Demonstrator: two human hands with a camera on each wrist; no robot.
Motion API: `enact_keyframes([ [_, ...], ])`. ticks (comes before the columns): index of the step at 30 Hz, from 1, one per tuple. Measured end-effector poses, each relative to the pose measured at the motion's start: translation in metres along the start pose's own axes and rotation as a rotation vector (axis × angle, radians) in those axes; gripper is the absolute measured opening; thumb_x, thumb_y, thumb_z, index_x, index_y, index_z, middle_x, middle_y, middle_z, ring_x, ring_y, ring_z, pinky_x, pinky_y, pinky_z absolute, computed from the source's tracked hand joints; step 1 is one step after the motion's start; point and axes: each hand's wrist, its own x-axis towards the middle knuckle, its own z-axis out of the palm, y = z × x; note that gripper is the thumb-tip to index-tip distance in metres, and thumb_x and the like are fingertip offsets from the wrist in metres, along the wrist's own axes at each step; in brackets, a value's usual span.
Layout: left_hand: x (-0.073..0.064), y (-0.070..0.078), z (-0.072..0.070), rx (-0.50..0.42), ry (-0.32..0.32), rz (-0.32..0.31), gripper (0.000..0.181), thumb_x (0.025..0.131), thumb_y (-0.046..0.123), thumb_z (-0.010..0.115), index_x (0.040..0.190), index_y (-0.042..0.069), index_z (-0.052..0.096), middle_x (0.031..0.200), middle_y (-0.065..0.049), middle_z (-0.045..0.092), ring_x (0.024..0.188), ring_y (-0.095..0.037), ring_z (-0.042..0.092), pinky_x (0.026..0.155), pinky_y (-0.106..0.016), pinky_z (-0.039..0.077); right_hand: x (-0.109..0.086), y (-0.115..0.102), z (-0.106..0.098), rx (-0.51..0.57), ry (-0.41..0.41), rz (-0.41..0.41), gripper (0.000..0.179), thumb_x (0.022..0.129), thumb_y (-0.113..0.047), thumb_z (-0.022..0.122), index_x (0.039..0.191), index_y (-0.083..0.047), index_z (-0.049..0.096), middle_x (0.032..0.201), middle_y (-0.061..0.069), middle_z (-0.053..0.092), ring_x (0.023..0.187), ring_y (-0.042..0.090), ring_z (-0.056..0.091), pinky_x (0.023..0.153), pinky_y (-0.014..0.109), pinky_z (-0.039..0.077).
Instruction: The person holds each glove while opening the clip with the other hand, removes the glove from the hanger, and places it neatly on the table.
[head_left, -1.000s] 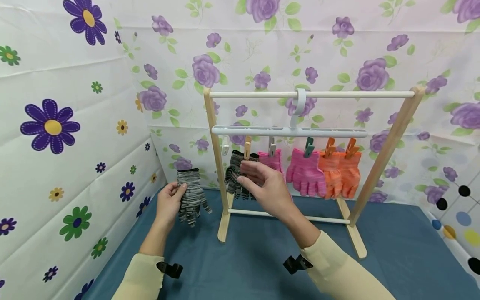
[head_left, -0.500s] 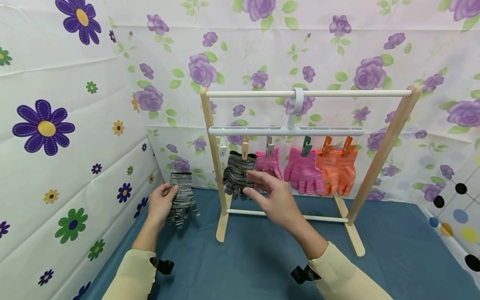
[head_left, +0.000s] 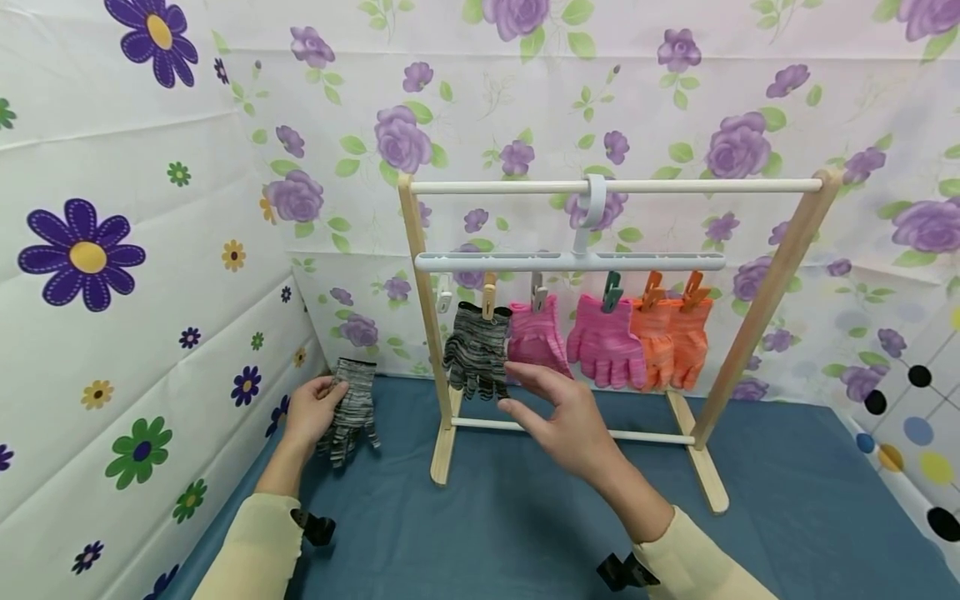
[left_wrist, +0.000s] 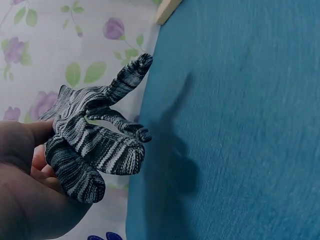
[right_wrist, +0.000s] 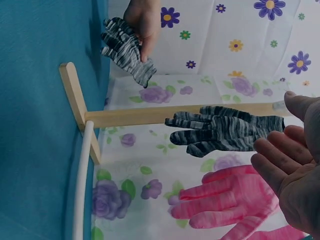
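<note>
Grey-black glove point(head_left: 354, 407) hangs fingers-down at far left, above blue cloth point(head_left: 480, 533), pinched near cuff by our left hand point(head_left: 309, 408). Largest before us: floral backdrop point(head_left: 525, 92), then wooden rack point(head_left: 772, 292) standing on cloth. White hanger point(head_left: 645, 262) hooked over rack's top bar. Our right hand point(head_left: 570, 418), well apart from left, fingers and thumb parted, beside clipped glove point(head_left: 472, 346), also grey-black; whether touching, we cannot tell. Further right: two pink gloves point(head_left: 606, 350), then two orange gloves point(head_left: 690, 342). Smallest: clips along hanger, beige clip point(head_left: 489, 300) on clipped glove, white clip point(head_left: 444, 293) at left end.
</note>
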Motion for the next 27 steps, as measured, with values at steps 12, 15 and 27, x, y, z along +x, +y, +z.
enact_keyframes([
  [12,0.012,-0.010,-0.003,0.104,-0.073,-0.032,0.067,0.113,0.036,0.054,0.160,-0.008,0.036,0.164,-0.032,0.034,0.151,-0.048,0.033,0.118,-0.061,0.034,-0.029,0.013,-0.013,-0.057,0.018,0.051,0.050,0.095,-0.019,0.083,0.143,-0.014,0.067,0.139,0.000,0.069,0.126,0.021,0.068,0.101,0.043,0.056],
  [15,0.015,-0.013,-0.003,0.118,-0.091,-0.036,0.067,0.113,0.036,0.053,0.160,-0.008,0.036,0.163,-0.032,0.034,0.150,-0.049,0.034,0.117,-0.062,0.035,-0.036,0.017,-0.017,-0.069,0.027,0.057,0.050,0.095,-0.019,0.083,0.142,-0.013,0.067,0.139,0.000,0.069,0.126,0.020,0.067,0.101,0.042,0.055],
  [27,0.031,-0.032,0.002,0.134,-0.140,-0.062,0.067,0.114,0.034,0.052,0.161,-0.009,0.032,0.164,-0.034,0.030,0.150,-0.052,0.032,0.117,-0.063,0.035,-0.061,0.027,-0.032,-0.091,0.019,0.118,0.051,0.095,-0.021,0.083,0.143,-0.014,0.067,0.139,-0.003,0.068,0.126,0.017,0.067,0.098,0.039,0.057],
])
